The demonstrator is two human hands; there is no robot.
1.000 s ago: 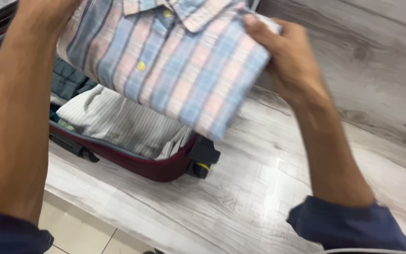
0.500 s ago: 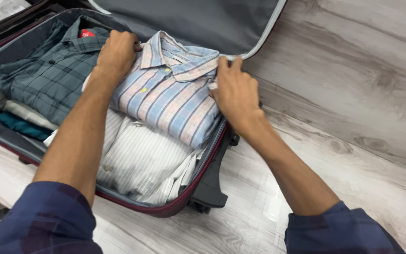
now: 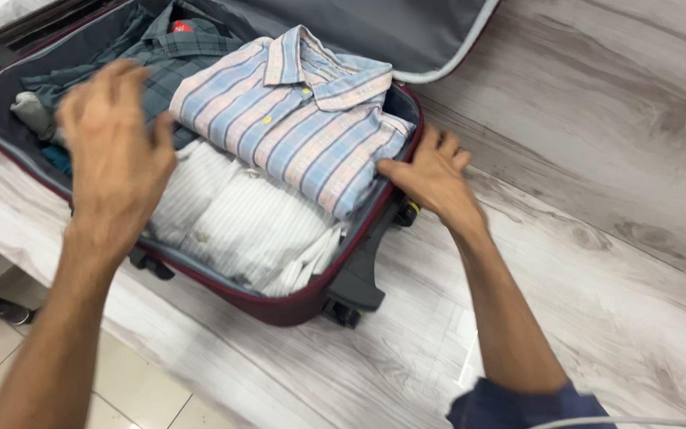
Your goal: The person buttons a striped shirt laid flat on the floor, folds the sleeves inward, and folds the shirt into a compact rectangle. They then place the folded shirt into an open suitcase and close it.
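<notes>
Moved: your hands have both let go of the pink-and-blue plaid shirt (image 3: 295, 119).
Left hand (image 3: 117, 159): fingers spread, empty — lifted over the white striped shirt (image 3: 240, 226).
Right hand (image 3: 430, 176): open, thumb at the plaid shirt's edge (by the rim).
Plaid shirt: folded inside the maroon suitcase (image 3: 279, 306), beside the dark green plaid shirt (image 3: 160, 59).

label (image 3: 182, 26) | red, small | inside dark plaid shirt's (image 3: 132, 56) collar, suitcase top
</notes>
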